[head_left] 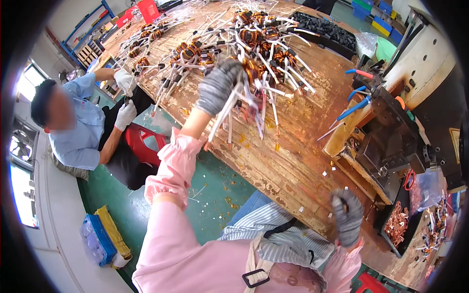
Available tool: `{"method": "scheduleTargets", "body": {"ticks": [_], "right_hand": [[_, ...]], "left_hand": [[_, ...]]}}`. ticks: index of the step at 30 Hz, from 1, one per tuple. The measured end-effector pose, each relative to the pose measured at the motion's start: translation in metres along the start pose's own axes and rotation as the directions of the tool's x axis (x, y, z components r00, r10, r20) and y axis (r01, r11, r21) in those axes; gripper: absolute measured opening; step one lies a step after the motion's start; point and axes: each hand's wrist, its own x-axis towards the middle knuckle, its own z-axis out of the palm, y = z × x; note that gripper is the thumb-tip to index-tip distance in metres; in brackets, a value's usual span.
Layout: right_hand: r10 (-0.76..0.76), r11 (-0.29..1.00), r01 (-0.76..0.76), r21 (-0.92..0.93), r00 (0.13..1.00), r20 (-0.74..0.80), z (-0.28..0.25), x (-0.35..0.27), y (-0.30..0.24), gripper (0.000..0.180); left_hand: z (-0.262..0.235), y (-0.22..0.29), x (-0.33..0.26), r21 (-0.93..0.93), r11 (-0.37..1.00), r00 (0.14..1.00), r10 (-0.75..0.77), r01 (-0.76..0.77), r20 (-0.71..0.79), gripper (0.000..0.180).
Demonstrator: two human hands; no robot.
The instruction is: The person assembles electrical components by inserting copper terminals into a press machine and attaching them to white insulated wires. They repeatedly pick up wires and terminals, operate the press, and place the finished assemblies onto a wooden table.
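Note:
My left hand [220, 87], in a grey knit glove, reaches over the near side of a large heap of copper-wound coils [251, 36] with white leads. It is closed on a coil with white leads [253, 95], blurred by motion; the fingertips are partly hidden. At the table's near edge, on the right, my right hand [348, 217] wears the same kind of glove. Its fingers are loosely bent and apart, with nothing visible between them. A metal bench fixture [391, 146] stands just beyond it.
Pliers with blue and red handles [359, 105] lie by the fixture. A black tray of dark parts [325, 31] sits at the back; a black bin of copper pieces [396, 224] is at right. A co-worker [80, 117] sits at left. White bits dot the wooden table [293, 161].

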Motion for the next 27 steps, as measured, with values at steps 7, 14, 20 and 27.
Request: {"method": "scheduleTargets", "body": {"ticks": [7,14,20,27], "right_hand": [[-0.124,0.97,0.065,0.236,0.963,0.241,0.057,0.135,-0.046,0.038],[0.023,0.888,-0.287,0.36,0.808,0.588,0.193,0.244,-0.057,0.045],[0.16,0.839,-0.433,0.33,0.776,0.611,0.218,0.247,-0.062,0.036],[0.101,0.876,-0.294,0.381,0.886,0.452,0.249,0.245,-0.044,0.041]], "left_hand": [[0.01,0.006,-0.036,0.011,0.998,0.998,0.066,-0.066,-0.017,0.041],[0.016,0.003,-0.039,0.029,1.0,1.0,0.006,-0.006,-0.009,0.043],[-0.025,0.007,-0.049,-0.553,0.794,0.964,-0.253,0.253,0.078,0.041],[-0.005,-0.065,-0.109,-0.891,0.031,0.535,-0.809,0.452,0.243,0.038]]}}
